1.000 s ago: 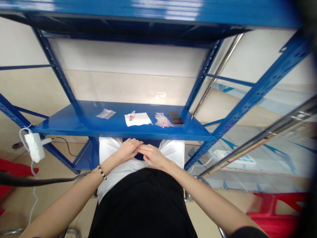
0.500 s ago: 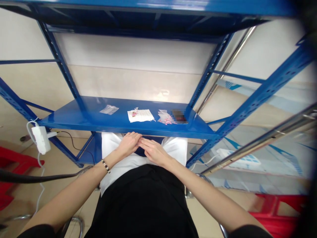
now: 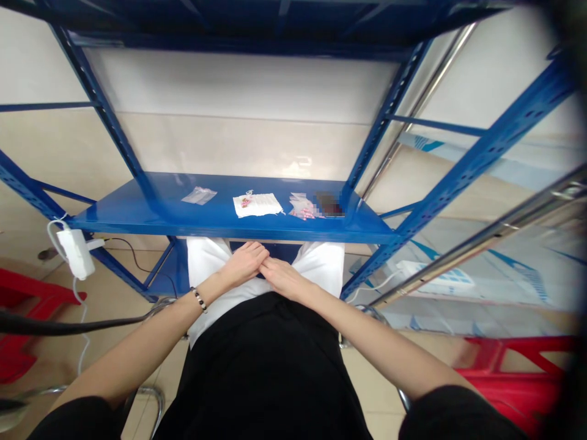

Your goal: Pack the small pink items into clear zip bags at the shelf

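Over my lap, my left hand (image 3: 245,263) and my right hand (image 3: 285,278) rest together with their fingers closed and touching. I see nothing held in either one. A beaded bracelet (image 3: 199,300) circles my left wrist. Just beyond the hands is the front edge of a blue shelf (image 3: 215,227). On it lies a flat white piece (image 3: 266,206) with thin strings at its corners, and a small pinkish-red cluster (image 3: 246,201) sits on top. To the left is a clear plastic bag (image 3: 200,195); to the right, another clear bag (image 3: 299,205) has pink bead-like pieces at its lower end.
A dark, blurred-out rectangle (image 3: 329,205) lies at the shelf's right. Blue uprights (image 3: 389,116) frame both sides. A white power strip (image 3: 77,252) hangs at the left front corner. Red stools (image 3: 504,373) stand on both sides, and a metal rail (image 3: 486,238) runs at right.
The camera view has tilted slightly, so the shelf sits a little higher. My hands stay together, with the right fingers tucked further under the left. The things on the shelf have not moved.
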`<state>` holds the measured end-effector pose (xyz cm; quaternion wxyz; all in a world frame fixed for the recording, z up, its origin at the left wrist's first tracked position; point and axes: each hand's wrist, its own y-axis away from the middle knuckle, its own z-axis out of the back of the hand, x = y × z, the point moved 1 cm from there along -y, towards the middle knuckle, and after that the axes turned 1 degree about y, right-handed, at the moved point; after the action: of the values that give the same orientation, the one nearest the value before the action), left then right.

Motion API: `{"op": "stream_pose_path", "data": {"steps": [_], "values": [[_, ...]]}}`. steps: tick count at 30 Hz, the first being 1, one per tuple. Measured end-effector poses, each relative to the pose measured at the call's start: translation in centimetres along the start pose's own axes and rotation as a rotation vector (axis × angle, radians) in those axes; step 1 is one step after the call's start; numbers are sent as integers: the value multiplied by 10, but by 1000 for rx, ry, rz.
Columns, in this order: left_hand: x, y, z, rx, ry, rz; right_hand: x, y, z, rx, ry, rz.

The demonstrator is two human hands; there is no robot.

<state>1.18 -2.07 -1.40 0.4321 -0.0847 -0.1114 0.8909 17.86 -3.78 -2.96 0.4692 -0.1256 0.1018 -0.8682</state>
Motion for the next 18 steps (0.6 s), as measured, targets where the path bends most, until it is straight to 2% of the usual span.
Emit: {"op": "stream_pose_path", "data": {"steps": [5,10,14,18], "values": [[-1,-8,-7,-22,21,-29,-10,-3,-15,12,71,-3],[-8,-10,-14,1,19,-38,-13,-3,-29,47,76,-71],[-11,-5,-8,13,42,-74,-4,1,-25,24,23,-67],[-2,-2,2,31,91,-66,1,0,-13,-5,43,-4]]}}
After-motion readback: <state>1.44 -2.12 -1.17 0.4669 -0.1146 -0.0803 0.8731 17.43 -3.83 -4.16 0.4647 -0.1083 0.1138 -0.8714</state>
